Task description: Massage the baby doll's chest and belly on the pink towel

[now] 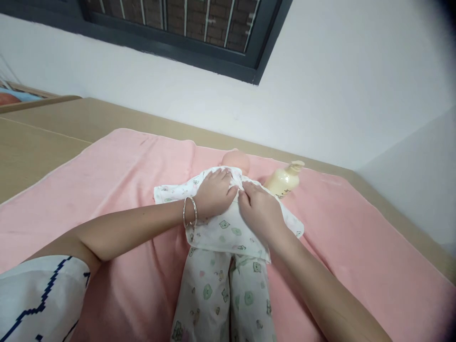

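Observation:
A doll lies on its back in a white printed baby shirt (228,235) and matching printed pants (210,285), its bare head (237,161) partly showing past the collar. My left hand (215,192), with a silver bangle (190,212) at the wrist, rests on the shirt's upper chest, gathering cloth near the collar between thumb and fingers. Beside it, my right hand (261,209) is closed on the shirt's front close to the neck. The cloth bunches between the two hands. My fingers hide the exact spot being gripped.
A pink blanket (124,171) is spread beneath the doll on a wooden surface (46,142). To the right of the doll's head is a pale yellow pump bottle (285,179). Behind are a white wall (320,95) and a dark-framed window (231,66).

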`<state>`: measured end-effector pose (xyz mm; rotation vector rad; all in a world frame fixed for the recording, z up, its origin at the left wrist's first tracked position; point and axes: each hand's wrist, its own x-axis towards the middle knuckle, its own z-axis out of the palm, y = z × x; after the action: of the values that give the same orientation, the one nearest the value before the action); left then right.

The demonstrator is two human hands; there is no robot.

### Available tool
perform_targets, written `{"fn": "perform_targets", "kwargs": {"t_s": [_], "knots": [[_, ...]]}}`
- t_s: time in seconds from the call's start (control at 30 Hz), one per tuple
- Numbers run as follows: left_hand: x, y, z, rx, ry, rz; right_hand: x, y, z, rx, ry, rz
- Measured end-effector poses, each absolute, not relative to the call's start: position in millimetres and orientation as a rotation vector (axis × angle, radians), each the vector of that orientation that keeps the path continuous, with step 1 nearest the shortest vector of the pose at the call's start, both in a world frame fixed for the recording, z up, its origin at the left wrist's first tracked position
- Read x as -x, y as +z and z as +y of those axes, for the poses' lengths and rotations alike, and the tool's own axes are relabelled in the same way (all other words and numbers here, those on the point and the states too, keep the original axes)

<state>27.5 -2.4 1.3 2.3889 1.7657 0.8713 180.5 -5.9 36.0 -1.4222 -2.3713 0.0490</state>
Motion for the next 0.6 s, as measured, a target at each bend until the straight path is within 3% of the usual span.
{"fn": "perform_targets", "kwargs": {"t_s": [0.1, 0.37, 0.6], "knots": [[-25, -1, 4, -2.35, 0.86, 1.873, -179, 35, -11, 1.414, -0.024, -2.363], [-31, -8, 2, -2.423, 0.908, 1.91, -193, 9, 31, 1.352, 0.216, -2.372], [-37, 5, -21, -2.639, 0.8, 1.958, -202, 19, 35, 1.272, 0.255, -2.513]]}}
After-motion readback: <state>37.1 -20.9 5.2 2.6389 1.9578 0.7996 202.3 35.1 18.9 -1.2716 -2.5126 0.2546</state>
